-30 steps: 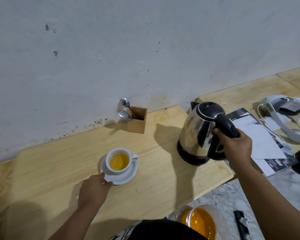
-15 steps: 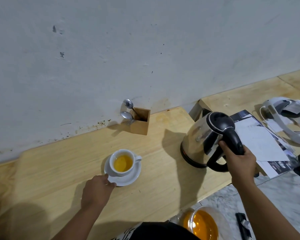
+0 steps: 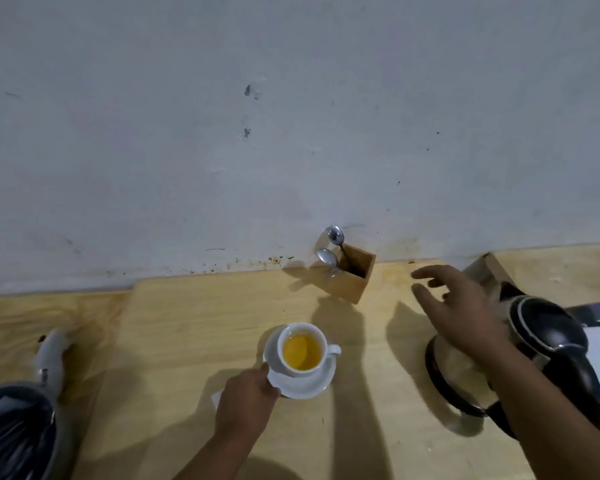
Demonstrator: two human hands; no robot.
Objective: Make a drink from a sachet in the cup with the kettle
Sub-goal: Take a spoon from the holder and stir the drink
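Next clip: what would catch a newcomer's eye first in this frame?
The white cup of yellow-orange drink on its saucer at centre, with the left hand touching the saucer's near rim. To the right, the right hand is spread open in the air in front of the steel kettle. By the wall, two spoons stand in a wooden box.

The left hand (image 3: 246,400) is low, fingers curled, pinching. The right hand (image 3: 461,313) is raised, open, fingers spread, holding nothing.
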